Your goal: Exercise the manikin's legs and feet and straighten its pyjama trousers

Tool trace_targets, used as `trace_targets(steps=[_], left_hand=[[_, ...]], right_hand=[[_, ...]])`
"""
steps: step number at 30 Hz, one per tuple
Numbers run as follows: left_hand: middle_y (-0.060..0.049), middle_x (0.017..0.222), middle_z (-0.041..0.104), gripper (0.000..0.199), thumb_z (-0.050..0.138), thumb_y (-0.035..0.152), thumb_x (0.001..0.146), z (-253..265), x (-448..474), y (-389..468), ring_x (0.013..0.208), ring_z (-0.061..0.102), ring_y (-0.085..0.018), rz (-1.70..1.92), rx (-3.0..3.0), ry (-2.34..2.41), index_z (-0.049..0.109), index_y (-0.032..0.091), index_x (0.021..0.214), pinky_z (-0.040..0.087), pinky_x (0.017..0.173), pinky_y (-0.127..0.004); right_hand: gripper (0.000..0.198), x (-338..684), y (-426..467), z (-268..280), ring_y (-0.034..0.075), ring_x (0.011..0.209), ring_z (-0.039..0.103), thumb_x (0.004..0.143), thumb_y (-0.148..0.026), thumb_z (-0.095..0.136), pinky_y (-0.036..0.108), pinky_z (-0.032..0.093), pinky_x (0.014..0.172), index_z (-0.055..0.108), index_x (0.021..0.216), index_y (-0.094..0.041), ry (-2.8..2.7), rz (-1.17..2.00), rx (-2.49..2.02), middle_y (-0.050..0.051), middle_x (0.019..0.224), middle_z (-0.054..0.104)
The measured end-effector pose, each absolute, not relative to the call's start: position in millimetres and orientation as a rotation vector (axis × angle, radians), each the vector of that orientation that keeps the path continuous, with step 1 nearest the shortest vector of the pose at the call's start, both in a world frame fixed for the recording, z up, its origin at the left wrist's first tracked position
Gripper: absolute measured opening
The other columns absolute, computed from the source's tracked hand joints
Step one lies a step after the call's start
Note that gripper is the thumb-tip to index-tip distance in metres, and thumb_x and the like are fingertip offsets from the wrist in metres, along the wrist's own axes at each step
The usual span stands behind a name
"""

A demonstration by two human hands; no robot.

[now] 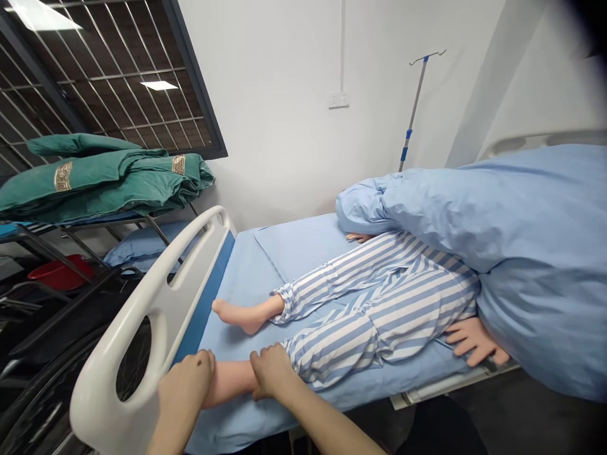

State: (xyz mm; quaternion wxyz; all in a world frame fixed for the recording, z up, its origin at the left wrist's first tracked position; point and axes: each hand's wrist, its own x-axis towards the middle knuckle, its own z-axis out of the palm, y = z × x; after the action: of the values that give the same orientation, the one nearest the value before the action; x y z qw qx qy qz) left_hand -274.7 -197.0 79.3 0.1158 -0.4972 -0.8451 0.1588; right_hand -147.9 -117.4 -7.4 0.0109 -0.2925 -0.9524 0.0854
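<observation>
A manikin in blue-and-white striped trousers (412,297) lies on the bed, its upper body under a light blue quilt (512,221). My left hand (190,379) is wrapped round the near foot, which it mostly hides. Just below the trouser hem, my right hand (272,371) grips the manikin's near lower leg (232,381). The bare far foot (246,316) rests on the blue sheet, apart from both hands. One manikin hand (477,341) pokes out from the quilt at the near bed edge.
Close to my left hand rises the white footboard (109,360). Beyond it stand a wheelchair (57,354), a red basin (61,272) and a rack with folded green quilts (104,180). An IV pole (415,110) stands by the far side of the bed.
</observation>
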Motion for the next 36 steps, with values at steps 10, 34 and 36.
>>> trace_targets(steps=[10, 34, 36], left_hand=[[-0.013, 0.076, 0.063, 0.037, 0.03, 0.032, 0.078, 90.6, -274.4, -181.5, 0.071, 0.06, -0.024, 0.486, -1.53, -2.499, 0.062, 0.013, 0.079, 0.04, 0.061, -0.032], [-0.006, 0.084, 0.063, 0.028, 0.033, 0.03, 0.08, 46.6, -265.2, -222.1, 0.063, 0.055, -0.016, -0.392, -1.033, -2.677, 0.056, 0.022, 0.094, 0.033, 0.055, -0.026], [-0.007, 0.075, 0.062, 0.029, 0.035, 0.028, 0.079, 54.4, -266.6, -223.8, 0.061, 0.055, -0.018, -0.297, -1.1, -2.707, 0.057, 0.021, 0.096, 0.035, 0.055, -0.027]], right_hand=[[0.063, -145.6, -118.6, -4.9, 0.023, 0.07, 0.058, 0.045, -0.053, 0.065, 0.037, 0.043, 0.065, 0.051, 0.093, -0.014, -2.964, 0.273, -0.915, 0.011, 0.081, 0.061], [0.059, -144.0, -120.3, -8.3, 0.025, 0.074, 0.058, 0.049, -0.05, 0.064, 0.037, 0.041, 0.067, 0.05, 0.095, -0.015, -2.947, 0.272, -0.903, 0.01, 0.083, 0.061], [0.059, -143.5, -120.6, -7.2, 0.025, 0.074, 0.058, 0.049, -0.05, 0.064, 0.037, 0.041, 0.067, 0.05, 0.095, -0.015, -2.952, 0.284, -0.897, 0.011, 0.083, 0.061]])
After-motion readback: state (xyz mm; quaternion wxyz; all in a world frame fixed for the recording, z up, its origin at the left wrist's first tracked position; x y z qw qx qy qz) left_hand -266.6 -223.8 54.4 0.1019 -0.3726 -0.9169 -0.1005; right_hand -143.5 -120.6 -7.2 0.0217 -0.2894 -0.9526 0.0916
